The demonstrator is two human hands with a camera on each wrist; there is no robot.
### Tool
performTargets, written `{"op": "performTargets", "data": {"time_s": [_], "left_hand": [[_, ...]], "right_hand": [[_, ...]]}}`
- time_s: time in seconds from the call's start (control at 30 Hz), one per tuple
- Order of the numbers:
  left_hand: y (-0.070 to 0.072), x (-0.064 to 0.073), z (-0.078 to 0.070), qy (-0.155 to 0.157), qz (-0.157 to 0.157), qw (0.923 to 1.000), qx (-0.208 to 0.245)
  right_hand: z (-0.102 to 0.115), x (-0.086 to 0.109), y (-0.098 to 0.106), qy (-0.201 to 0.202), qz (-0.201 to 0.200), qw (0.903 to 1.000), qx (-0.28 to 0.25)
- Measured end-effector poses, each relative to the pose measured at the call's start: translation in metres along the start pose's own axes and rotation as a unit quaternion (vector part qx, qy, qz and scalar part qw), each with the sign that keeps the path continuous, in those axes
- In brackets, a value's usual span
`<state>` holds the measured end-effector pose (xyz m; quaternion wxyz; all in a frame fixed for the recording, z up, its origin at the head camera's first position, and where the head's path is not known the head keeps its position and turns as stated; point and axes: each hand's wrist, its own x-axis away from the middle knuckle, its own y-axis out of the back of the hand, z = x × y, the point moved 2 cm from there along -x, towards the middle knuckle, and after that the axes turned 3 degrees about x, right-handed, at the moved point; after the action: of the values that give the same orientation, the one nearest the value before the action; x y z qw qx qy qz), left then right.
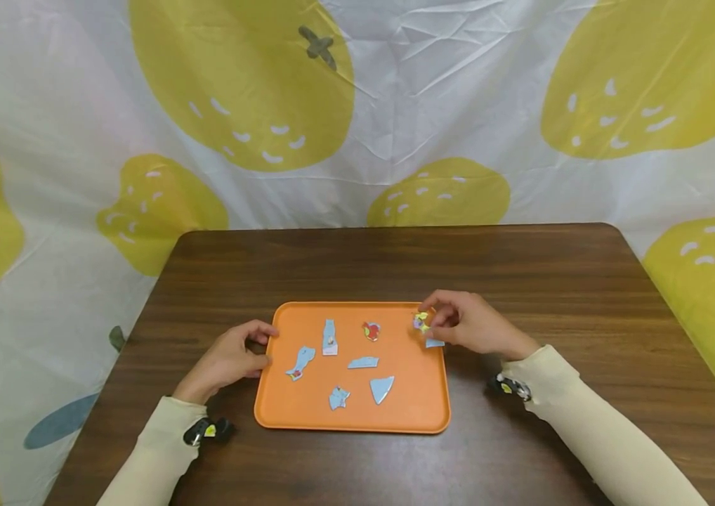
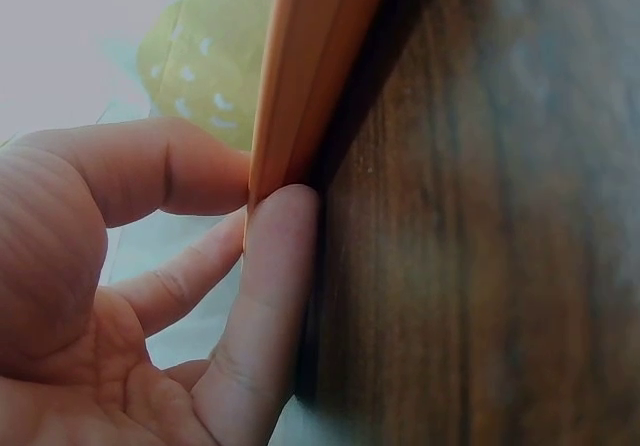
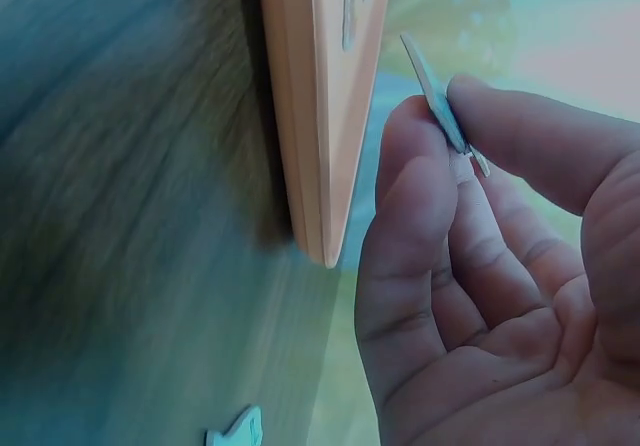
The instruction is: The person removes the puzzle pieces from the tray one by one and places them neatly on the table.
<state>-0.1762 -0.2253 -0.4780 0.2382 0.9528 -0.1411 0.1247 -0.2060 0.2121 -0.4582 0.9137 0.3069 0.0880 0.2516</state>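
An orange tray (image 1: pixel 307 416) lies on the table, with thin light-blue pieces of irregular shape spread over it. My left hand (image 1: pixel 226 360) holds the tray's left rim between thumb and fingers; the left wrist view shows the fingertips against the tray wall (image 2: pixel 300 96). Above the tray's upper right corner, my right hand (image 1: pixel 474 323) pinches a small flat piece (image 1: pixel 421 322) with yellow and purple print. Edge-on in the right wrist view, that piece (image 3: pixel 435 96) sits between thumb and fingertips. A light-blue piece (image 1: pixel 435 343) shows just below the right fingers, partly covered by them.
On the tray are a red-printed piece (image 1: pixel 371 331), a tall piece (image 1: pixel 329 337), a wavy piece (image 1: pixel 301 362), a strip (image 1: pixel 364 362), a triangle (image 1: pixel 381 389) and a jagged piece (image 1: pixel 338 398). Brown wooden table (image 1: pixel 522 267) surrounds it; a patterned curtain (image 1: pixel 389 105) hangs behind.
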Motion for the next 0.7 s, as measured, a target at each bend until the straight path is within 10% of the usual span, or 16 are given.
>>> {"op": "performTargets", "data": {"time_s": [0.7], "left_hand": [[0.001,-0.003,0.004,0.006,0.000,1.0000,0.000]], "right_hand": [[-0.020,0.030,0.026,-0.005,-0.057,0.9984,-0.005]]}}
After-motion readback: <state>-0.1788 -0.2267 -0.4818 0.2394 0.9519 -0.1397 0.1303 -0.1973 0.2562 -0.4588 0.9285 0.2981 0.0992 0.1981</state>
